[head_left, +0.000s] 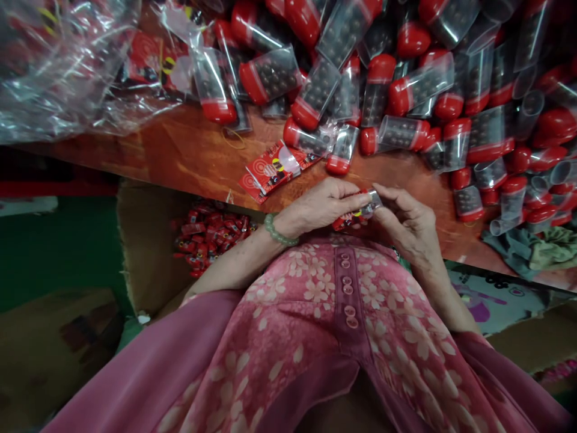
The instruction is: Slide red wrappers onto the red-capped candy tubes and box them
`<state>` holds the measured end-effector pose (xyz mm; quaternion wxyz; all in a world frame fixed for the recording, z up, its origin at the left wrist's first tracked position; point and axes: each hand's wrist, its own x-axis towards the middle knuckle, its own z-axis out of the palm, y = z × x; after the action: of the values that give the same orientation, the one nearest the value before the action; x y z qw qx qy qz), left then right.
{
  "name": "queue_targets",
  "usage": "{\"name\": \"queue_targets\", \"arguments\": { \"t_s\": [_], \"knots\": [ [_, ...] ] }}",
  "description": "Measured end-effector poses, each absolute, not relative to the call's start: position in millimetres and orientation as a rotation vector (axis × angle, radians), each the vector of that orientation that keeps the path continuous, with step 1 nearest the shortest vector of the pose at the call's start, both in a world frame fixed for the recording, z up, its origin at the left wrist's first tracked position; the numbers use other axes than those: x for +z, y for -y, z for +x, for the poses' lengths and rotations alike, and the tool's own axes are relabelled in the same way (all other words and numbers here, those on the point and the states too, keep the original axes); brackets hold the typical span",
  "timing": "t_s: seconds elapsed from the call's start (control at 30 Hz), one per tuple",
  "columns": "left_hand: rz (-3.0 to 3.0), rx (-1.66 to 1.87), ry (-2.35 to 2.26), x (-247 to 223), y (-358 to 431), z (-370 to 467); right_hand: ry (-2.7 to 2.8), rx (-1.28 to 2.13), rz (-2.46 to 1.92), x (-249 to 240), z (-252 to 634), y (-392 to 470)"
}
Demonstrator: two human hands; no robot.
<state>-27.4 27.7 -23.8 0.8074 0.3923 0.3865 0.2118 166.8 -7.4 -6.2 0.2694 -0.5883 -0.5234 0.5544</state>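
Blouse (293,325): pink cloth, pale blossom print, round buttons down a plain placket.
Left hand (333,201): fingers closed on the held tube, green bead bracelet (280,231) at the wrist.
Right hand (408,219): thumb and forefinger pinched at the clear end.
Held tube (370,205): small, glossy, see-through at one end, red and yellow print at the other; between both hands, at the table's near edge. Its contents cannot be made out.
Carton (148,252): brown cardboard, left of the hands below the edge, with small red packets (210,234) heaped inside.
Table (180,156): reddish-brown, smooth; a slanting strip of surface runs between its straight edge and the pile.
Printed cards (274,167): flat, red, overlapping, just beyond the left hand.
Rubber band (233,139): thin yellow loop.
Cloth (552,249): crumpled, green, at right by the edge.
Tubes (315,90): clear plastic cylinders, rounded red ends, many holding dark beads, piled at angles.
Plastic bag (76,72): crinkled, shiny, far left.
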Motion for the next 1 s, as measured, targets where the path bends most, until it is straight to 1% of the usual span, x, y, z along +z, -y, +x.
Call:
{"name": "queue_targets", "arguments": {
  "t_s": [0.17,0.33,0.53,0.63,0.77,0.83,0.87,0.93,1.0],
  "knots": [
    [0.662,0.588,-0.849,-24.8,-16.8,-18.5,1.382,1.418,-1.582,-19.1,161.1,23.0],
    [0.535,0.61,-0.848,-25.3,-8.7,-9.0,1.187,1.556,-1.641,-19.6,155.0,28.5],
    [0.563,0.628,-0.948,-27.2,-0.7,-11.4,1.072,1.636,-1.645,-25.4,143.8,30.0],
    [0.608,0.614,-1.069,-22.0,0.8,-18.9,1.209,1.636,-1.579,-34.6,135.1,28.3],
    [0.759,0.487,-1.225,-2.4,11.9,-47.4,1.648,1.5,-1.351,-30.1,137.7,23.1],
    [0.836,0.405,-1.306,11.3,24.8,-72.3,1.818,1.366,-1.295,-17.6,156.7,23.5],
    [0.869,0.346,-1.34,17.5,33.0,-86.8,1.853,1.211,-1.353,-10.5,172.7,25.2],
    [0.845,0.303,-1.523,25.8,51.9,-118.1,1.756,0.72,-1.636,1.2,217.7,32.3],
    [0.758,0.274,-1.724,26.3,73.3,-150.5,1.531,0.286,-1.989,4.2,274.1,44.1]
  ]
}}
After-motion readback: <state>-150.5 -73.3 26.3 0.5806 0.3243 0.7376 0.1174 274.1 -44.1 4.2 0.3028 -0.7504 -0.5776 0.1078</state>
